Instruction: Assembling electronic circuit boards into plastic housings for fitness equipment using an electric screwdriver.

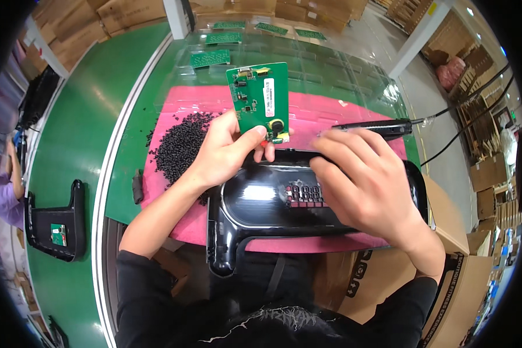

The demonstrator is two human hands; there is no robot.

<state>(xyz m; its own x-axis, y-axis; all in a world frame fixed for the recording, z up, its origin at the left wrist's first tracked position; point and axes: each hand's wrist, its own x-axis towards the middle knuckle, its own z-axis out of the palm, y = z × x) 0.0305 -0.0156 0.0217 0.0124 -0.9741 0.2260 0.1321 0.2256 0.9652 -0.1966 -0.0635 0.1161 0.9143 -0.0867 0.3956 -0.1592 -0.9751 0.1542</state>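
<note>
In my left hand [229, 148] is a green circuit board [275, 81], gripped at its lower edge with the thumb on its face. It stands nearly upright, showing small components, a white label and a round black part. My right hand [368, 185] is closed, fingers bent inward over the right part of a glossy black plastic housing [261, 211]. Its fingertips are slightly blurred, and anything between them is hidden. Digit-shaped cutouts [307, 196] show in the housing, which lies on a pink mat [177, 101]. Behind my right hand lies a black corded pen-shaped tool [388, 127].
A heap of small black parts [182, 148] lies left of the housing. Several green boards [210, 58] sit in clear trays at the back. A small dark object [137, 187] lies left of the mat. Another housing [55, 235] holding a board stands farther left, near a person in purple [8, 191].
</note>
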